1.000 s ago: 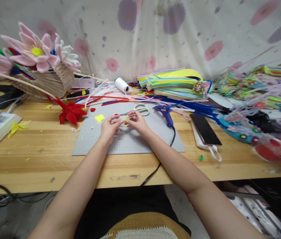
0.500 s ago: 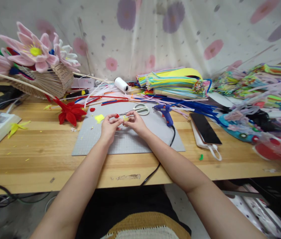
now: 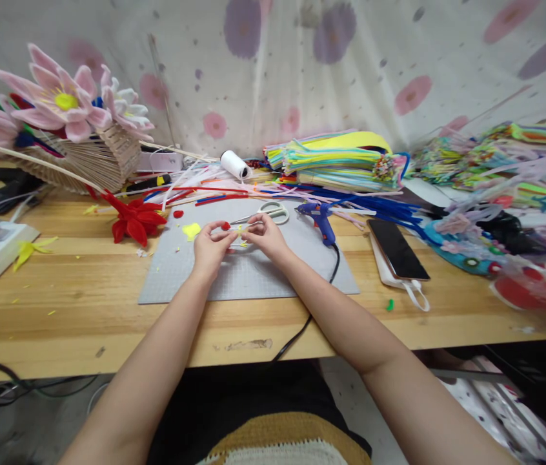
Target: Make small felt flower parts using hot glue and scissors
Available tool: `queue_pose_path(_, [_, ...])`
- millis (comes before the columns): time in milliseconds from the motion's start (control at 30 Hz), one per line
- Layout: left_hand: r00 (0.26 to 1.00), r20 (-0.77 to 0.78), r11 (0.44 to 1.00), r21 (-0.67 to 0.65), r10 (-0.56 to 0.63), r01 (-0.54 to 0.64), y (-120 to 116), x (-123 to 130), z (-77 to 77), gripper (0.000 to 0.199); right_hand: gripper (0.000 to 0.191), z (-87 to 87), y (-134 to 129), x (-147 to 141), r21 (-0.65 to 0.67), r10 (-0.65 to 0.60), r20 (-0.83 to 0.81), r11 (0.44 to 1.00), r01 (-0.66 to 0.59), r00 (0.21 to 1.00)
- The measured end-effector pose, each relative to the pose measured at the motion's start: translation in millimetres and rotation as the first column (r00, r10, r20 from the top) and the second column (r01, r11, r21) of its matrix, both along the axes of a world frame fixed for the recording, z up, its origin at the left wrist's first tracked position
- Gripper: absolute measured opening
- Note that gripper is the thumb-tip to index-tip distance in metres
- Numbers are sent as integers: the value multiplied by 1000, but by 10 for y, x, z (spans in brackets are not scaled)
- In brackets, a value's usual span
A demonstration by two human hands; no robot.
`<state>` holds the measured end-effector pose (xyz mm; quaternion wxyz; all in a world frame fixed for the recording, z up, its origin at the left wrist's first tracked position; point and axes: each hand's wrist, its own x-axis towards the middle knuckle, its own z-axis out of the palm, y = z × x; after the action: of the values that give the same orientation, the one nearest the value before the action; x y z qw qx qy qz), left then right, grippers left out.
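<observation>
Over the grey cutting mat (image 3: 176, 278), my left hand (image 3: 211, 248) is closed in a pinch, with a small red piece (image 3: 225, 226) showing at its fingertips. Close beside it, my right hand (image 3: 269, 239) pinches a small yellow piece (image 3: 240, 230). The fingertips of both hands nearly meet, and fingers hide part of what they hold. Behind my hands lie scissors with pale handles (image 3: 277, 213). A yellow scrap (image 3: 190, 232) and a red scrap (image 3: 178, 214) rest on the mat to the left.
A blue glue gun (image 3: 320, 219) lies to the right, its black cord crossing the table edge. Farther right is a phone (image 3: 399, 250). A red fuzzy flower (image 3: 136, 221) lies left of the mat. Bundles of pipe cleaners (image 3: 335, 161) and a white thread spool (image 3: 235, 165) line the back.
My fingertips have drawn slightly apart, and more of the small yellow piece shows between them. The view has shifted a little; the things on the table stay put.
</observation>
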<state>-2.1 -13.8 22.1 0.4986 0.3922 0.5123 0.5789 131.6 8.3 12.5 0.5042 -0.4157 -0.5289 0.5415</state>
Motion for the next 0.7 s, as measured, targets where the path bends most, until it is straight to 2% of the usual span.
queue_pose_path(200, [998,-62,999,-25,-30,29,-7,0,9,56,36,15,9,37,53,-79,13,996,78,997])
queue_pose_path(700, [977,-205,998,18,-51,56,-49,-19,31,63,39,-9,2,47,30,-11,1,999,11,1000])
